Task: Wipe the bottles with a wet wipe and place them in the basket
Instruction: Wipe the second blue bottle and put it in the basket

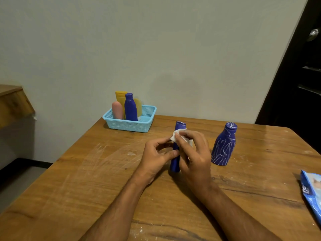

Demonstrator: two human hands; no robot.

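Spreading across the lower view, the wooden table [243, 197] carries everything, its top scuffed with pale streaks. At its far edge by the wall sits the light blue basket [147, 123], already holding a yellow tube [120, 98], a pink bottle [117, 110], a clean blue bottle [130, 108] and a smaller yellow item half hidden behind them. Well to the right of the hands stands a scribbled blue bottle [223, 146], covered in white marks and not yet cleaned. At the right edge lies the wet wipe packet [311, 193]; its printing is cut off and too blurred to read, and no bottle shows a legible label.

Wiping looks to be the step in hand. The slim blue bottle [175, 164] stands upright near the table's middle, between both hands. The left hand [156, 159] pinches its body, thumb and fingers curled against it. The right hand [194, 153] has its fingers curled round the white wipe [178, 133], pressing it to the bottle's neck.

By my judgement the task is past halfway: this bottle and the scribbled one remain. The next move calls for working the wipe down the body while the left hand steadies it, then carrying it to the basket's free right side
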